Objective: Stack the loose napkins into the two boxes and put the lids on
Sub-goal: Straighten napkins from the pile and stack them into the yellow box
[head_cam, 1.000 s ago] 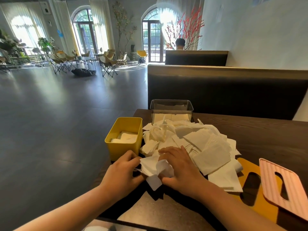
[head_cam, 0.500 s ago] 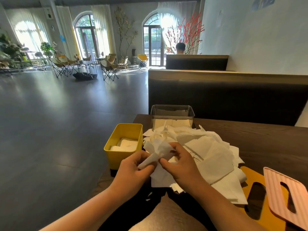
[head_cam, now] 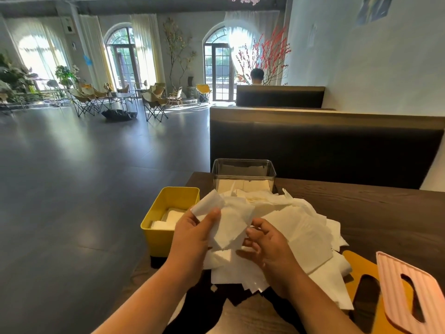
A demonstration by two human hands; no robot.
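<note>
Head view, napkins (head_cam: 168,219) in yellow box (head_cam: 160,239), clear box (head_cam: 243,175)

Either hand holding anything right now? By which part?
Left hand pinches a white paper napkin by its left edge. Right hand curls at its right edge; grip unclear.

The napkin (head_cam: 228,225) in the left hand (head_cam: 192,239) is thin, matt, creased paper. Left of that hand the yellow box (head_cam: 156,239) is smooth, faintly shiny plastic; beyond it, the clear box (head_cam: 243,169) is glossy. Right of the right hand (head_cam: 267,247), the pink lid (head_cam: 395,285) is ribbed and matt.
</note>
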